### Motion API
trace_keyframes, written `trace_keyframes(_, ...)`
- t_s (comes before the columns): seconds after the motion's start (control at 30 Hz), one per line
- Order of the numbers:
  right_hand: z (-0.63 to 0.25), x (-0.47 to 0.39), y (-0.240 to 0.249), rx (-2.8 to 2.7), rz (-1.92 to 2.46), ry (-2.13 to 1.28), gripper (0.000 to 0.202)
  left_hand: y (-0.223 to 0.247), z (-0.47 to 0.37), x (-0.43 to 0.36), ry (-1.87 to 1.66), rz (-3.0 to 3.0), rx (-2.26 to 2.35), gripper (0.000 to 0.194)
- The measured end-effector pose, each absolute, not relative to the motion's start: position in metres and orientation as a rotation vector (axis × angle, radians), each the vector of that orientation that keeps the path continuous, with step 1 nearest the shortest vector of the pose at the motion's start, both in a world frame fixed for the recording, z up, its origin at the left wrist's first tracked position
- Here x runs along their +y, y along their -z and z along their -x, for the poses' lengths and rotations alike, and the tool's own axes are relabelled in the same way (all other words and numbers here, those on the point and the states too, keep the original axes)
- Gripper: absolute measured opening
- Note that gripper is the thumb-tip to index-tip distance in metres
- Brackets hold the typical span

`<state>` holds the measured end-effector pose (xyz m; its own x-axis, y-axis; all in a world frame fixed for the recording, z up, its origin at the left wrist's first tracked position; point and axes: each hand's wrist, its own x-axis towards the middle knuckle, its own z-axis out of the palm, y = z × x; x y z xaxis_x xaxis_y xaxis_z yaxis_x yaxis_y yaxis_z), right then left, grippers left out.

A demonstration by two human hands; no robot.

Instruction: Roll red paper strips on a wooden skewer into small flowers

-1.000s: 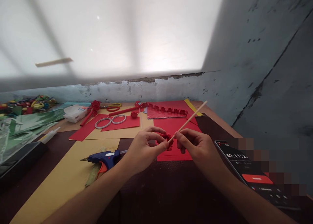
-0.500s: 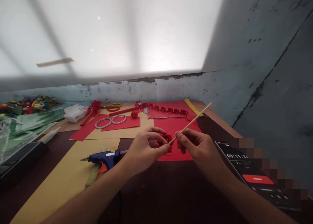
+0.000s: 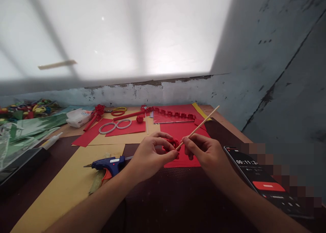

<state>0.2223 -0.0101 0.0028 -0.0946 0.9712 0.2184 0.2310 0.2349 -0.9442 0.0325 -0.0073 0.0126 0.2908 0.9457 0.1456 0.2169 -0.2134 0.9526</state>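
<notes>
Between the fingers of my left hand (image 3: 154, 155) is a red paper flower (image 3: 176, 143), partly hidden behind those fingers. My right hand (image 3: 203, 150) pinches a thin wooden stick (image 3: 203, 122) that slants up to the right. The stick's lower end meets the flower at my left thumb and fingertips. Under and behind both hands lies red paper (image 3: 187, 162). Left of my left wrist, a blue glue gun (image 3: 108, 163) with an orange trigger rests on its side.
A phone (image 3: 265, 182) showing a timer lies at the right. Farther back are two silver rings (image 3: 107, 128), scissors (image 3: 118, 111), a small red paper flower (image 3: 140, 119), a curled red paper strip (image 3: 175, 114) and a white plastic box (image 3: 78, 117). Green sheets (image 3: 33, 128) cover the left side.
The upper end of the stick has shifted very slightly. Both hands keep the same place and hold.
</notes>
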Motion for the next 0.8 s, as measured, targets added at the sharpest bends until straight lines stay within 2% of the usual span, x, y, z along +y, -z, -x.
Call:
trace_keyframes(0.47, -0.221, -0.011, -0.003, -1.536, 1.172, -0.965, 0.036, -0.013, -0.034, -0.007, -0.996, -1.634, 1.067, 0.015)
trace_keyframes(0.67, -0.227, -0.007, -0.004, -1.388, 1.116, -0.914, 0.029, -0.014, -0.032, -0.007, -1.023, -1.579, 0.967, 0.026)
trace_keyframes(0.8, -0.235, -0.002, -0.005, -1.16, 0.924, -0.929, 0.021, -0.008, -0.031, -0.002, -1.052, -1.51, 0.983, 0.014)
